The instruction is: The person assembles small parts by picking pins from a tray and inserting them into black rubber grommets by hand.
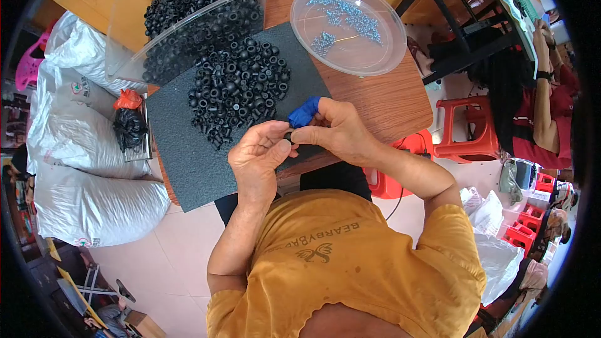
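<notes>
— Black rubber ring [289,136] is sitting between both hands, just above the grey foam mat [188,150] on the bench [388,97]. Left hand [258,153] and right hand [335,130] are both pinching it with closed fingertips.

— What is risky?

— I am thinking it may be slipping away; the blue finger cover [304,112] is hiding the grip, and the loose pile of rings [241,87] is lying near.

— Packages?

— White sacks [81,150] with small round labels are lying on the left, and a clear round lid with blue pieces [348,28] is behind.
</notes>
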`<state>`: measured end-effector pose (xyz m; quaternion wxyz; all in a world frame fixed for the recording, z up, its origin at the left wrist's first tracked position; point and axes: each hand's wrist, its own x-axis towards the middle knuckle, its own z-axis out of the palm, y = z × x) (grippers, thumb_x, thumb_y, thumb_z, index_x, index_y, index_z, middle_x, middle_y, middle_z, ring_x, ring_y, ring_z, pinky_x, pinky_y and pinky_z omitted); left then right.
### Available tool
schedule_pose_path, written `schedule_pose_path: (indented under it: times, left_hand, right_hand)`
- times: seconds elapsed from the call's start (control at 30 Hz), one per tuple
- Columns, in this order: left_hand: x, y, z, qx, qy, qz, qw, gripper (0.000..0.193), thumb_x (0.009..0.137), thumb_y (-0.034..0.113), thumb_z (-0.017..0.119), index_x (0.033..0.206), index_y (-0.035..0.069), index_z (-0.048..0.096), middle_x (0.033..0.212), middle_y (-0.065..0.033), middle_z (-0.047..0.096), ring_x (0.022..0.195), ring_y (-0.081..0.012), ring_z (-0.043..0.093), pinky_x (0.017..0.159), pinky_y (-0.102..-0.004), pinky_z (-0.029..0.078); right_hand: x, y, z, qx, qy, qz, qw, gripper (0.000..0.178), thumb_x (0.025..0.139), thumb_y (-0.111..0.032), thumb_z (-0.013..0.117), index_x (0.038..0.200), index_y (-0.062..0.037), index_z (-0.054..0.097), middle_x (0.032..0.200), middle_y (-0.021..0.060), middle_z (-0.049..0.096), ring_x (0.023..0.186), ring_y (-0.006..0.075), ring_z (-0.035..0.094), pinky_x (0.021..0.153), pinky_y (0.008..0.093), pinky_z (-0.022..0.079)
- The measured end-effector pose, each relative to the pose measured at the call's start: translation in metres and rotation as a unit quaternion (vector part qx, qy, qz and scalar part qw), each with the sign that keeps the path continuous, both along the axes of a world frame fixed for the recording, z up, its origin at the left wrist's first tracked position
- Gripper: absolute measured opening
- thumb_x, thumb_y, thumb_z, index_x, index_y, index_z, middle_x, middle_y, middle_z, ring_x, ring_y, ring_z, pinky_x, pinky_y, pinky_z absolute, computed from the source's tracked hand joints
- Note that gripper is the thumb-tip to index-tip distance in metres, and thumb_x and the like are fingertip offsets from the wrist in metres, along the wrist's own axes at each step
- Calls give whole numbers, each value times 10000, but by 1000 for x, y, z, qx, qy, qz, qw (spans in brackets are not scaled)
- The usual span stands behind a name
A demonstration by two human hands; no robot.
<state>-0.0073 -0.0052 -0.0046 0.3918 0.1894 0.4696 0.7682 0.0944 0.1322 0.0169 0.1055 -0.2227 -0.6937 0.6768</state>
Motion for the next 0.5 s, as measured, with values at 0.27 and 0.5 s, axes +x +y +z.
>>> schedule_pose_path:
  times: [0.27,0.5]
  left_hand:
    - [3,0,-7,22,-49,9,999,233,800,-19,651,1022,-48,590,895,-114,634,752,-172,615,656,-288,533]
    - [5,-2,-5,34,-96,16,995,237,804,2,656,1024,-45,585,881,-101,629,733,-169,607,645,-287,529]
  right_hand:
    - [-6,-9,-3,-44,-9,-35,998,146,802,-49,675,871,33,577,782,73,644,702,99,605,618,235,500]
    - [-6,-19,-1,-114,49,-57,991,131,850,-68,627,886,32,550,801,72,622,723,107,597,636,242,501]
